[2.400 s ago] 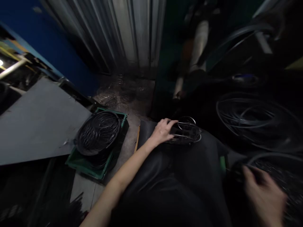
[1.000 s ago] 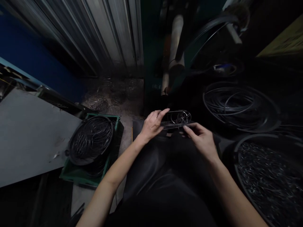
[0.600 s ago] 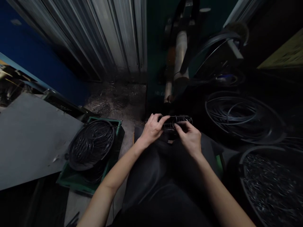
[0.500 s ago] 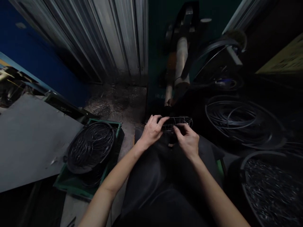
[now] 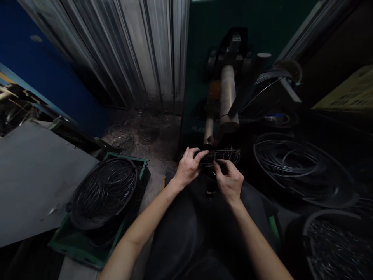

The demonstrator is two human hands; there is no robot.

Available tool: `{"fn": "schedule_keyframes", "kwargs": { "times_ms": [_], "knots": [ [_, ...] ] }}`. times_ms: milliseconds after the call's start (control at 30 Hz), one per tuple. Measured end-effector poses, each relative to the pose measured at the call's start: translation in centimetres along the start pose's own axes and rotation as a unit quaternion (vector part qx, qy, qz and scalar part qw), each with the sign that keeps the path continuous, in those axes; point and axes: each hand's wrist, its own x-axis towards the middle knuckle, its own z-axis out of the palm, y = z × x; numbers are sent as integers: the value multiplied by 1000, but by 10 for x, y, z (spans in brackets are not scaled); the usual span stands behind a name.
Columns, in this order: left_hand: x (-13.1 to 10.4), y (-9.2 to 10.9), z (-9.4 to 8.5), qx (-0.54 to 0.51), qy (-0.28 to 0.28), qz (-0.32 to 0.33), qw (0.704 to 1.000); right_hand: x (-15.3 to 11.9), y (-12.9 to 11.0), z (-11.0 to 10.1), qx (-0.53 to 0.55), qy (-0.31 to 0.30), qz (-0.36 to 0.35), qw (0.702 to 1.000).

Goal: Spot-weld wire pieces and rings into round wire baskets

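Note:
A small frame of bent dark wire, like a little wire cage, is held between my two hands above my lap. My left hand grips its left end, with the thumb and fingers closed around the wires. On the near side, my right hand pinches at the frame's lower edge with thumb and forefinger. Whether a separate piece of wire is in that pinch is too dark to make out. Just beyond the frame stands a machine with pale metal cylinders on a green panel.
To my left, a round black tub of wire rings rests on a green crate, beside a grey sheet. On my right are a basin with coiled wire and a bucket of small metal pieces. Wire scraps litter the floor.
My view has tilted slightly upward, so most things sit lower in the picture. Both hands keep their hold, and the wire frame has turned a little.

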Motion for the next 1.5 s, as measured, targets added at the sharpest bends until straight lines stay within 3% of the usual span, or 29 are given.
{"fn": "schedule_keyframes", "kwargs": {
  "times_ms": [400, 733, 1500],
  "knots": [
    [7, -10, 14, 9, 72, 36, 997, 8, 5, 8, -10, 58, -116, 991],
    [11, -19, 28, 3, 82, 51, 995, 7, 13, 13, -10, 63, -105, 992],
    [20, -22, 26, 42, 62, 45, 996, 17, 15, 21, -7, 68, -100, 993]
  ]
}}
